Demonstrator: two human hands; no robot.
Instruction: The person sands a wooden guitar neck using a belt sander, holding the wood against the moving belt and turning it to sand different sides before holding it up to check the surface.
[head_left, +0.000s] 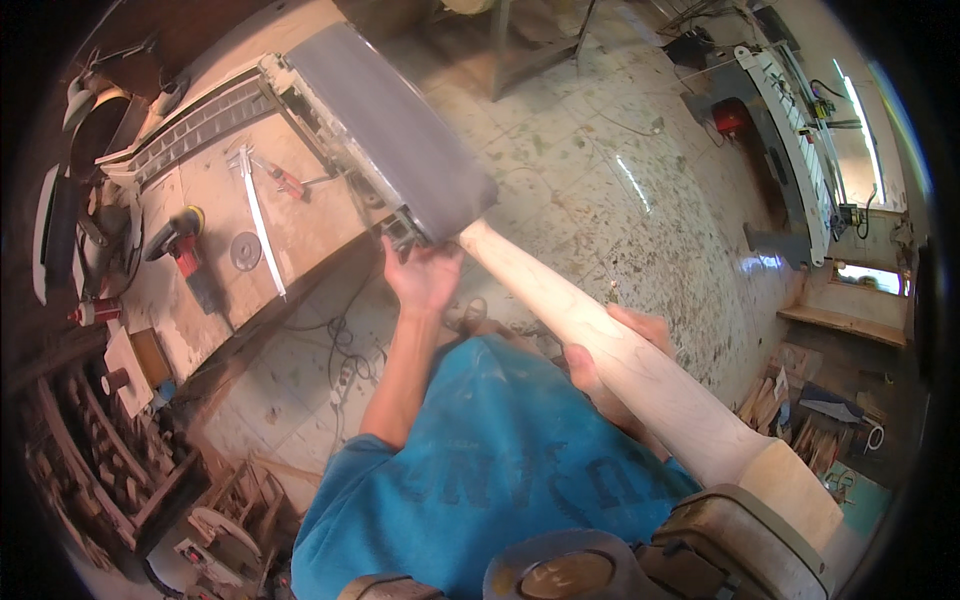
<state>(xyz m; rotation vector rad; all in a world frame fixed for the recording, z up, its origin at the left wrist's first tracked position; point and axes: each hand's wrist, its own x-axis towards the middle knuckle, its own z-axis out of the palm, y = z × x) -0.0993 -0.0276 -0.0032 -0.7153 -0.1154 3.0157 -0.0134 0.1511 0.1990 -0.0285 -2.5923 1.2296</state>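
Observation:
A long pale wooden piece slants across the view, slim at its far end and thick and block-like at the near right. My right hand is wrapped round its middle, thumb on the near side. The slim end meets the rounded lower end of a belt sander's grey belt. My left hand is just left of that end, under the sander's edge. Its thumb points up beside a dark fitting, but the other fingers are partly hidden, so whether they grip the wood is unclear.
On the workbench at left lie a red-and-black power tool, a grey disc, a metal ruler-like strip and a red-handled tool. Cables trail over the floor. Wood offcuts are piled at right.

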